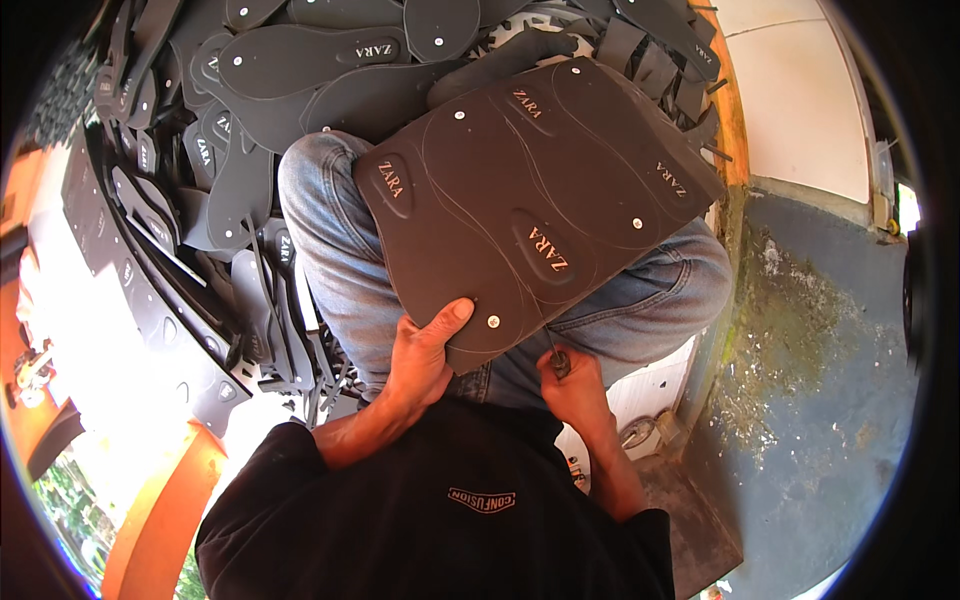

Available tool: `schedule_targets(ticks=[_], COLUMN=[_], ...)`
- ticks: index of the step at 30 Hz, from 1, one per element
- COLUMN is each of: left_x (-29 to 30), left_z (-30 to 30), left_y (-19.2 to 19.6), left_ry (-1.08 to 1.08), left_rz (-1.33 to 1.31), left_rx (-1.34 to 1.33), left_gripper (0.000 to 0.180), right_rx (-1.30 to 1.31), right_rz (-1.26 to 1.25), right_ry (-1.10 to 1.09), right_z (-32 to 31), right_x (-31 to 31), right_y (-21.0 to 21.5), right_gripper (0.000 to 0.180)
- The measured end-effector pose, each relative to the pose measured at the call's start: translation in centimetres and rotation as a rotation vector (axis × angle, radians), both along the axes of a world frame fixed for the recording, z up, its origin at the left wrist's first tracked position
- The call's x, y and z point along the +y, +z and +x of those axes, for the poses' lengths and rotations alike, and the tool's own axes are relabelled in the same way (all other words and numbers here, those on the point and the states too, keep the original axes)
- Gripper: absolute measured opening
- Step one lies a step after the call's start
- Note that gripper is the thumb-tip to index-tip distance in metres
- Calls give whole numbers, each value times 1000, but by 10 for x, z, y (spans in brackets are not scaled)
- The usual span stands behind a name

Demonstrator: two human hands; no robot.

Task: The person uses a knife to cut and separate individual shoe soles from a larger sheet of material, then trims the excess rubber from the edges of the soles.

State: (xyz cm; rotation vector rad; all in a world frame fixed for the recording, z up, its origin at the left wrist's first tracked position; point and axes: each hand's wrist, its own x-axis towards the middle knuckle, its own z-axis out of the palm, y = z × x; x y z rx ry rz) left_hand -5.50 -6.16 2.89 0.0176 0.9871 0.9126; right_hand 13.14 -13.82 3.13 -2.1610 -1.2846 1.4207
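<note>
A dark sheet of sole foam (465,210) lies across my bent knees, tilted, with several sole outlines marked on it, raised oval pads and small pale dots. My left hand (425,350) grips its near left corner, thumb on top and fingers out of sight beneath. Close to the sheet's near edge, my right hand (575,385) is closed round the dark handle of a thin-bladed knife (560,364). The slim blade points up at that edge, beside a sole outline; whether it is in the foam I cannot tell.
Cut dark soles (310,48) pile up beyond my knees and to the left. Narrow offcuts (655,70) lie at the far right. A wooden edge (735,110) borders pale tiles and a stained grey floor (820,330) on the right. A brown slab (690,515) sits near my right elbow.
</note>
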Motion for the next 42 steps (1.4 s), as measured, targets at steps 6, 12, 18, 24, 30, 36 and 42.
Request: schedule_targets(ticks=[6,12,18,24,30,36,42], left_x=[-1,0,-1,-1,-5,-5,-6], left_z=[0,-1,-4,-6,-10,-12,-14], left_y=[-1,-1,-4,-4,-8,-9,-11], left_ry=[7,5,7,-9,8,22,12], left_rz=[-9,-41,-13,-9,7,13,-2], left_rx=[-16,-12,-30,-49,-62,-103,-103], left_gripper=[20,18,21,24,25,23,22], right_rx=[-40,-64,-125,-66,32,91,-9], right_rz=[-3,-47,-18,82,105,279,213], right_ry=[-6,2,16,88,160,348,535], right_z=[-5,-10,-18,-16,-17,-9,1], right_x=[8,18,28,35,53,68,80], right_y=[-7,-11,-19,-28,-21,-25,-29], right_gripper=[7,9,13,15,33,35,40])
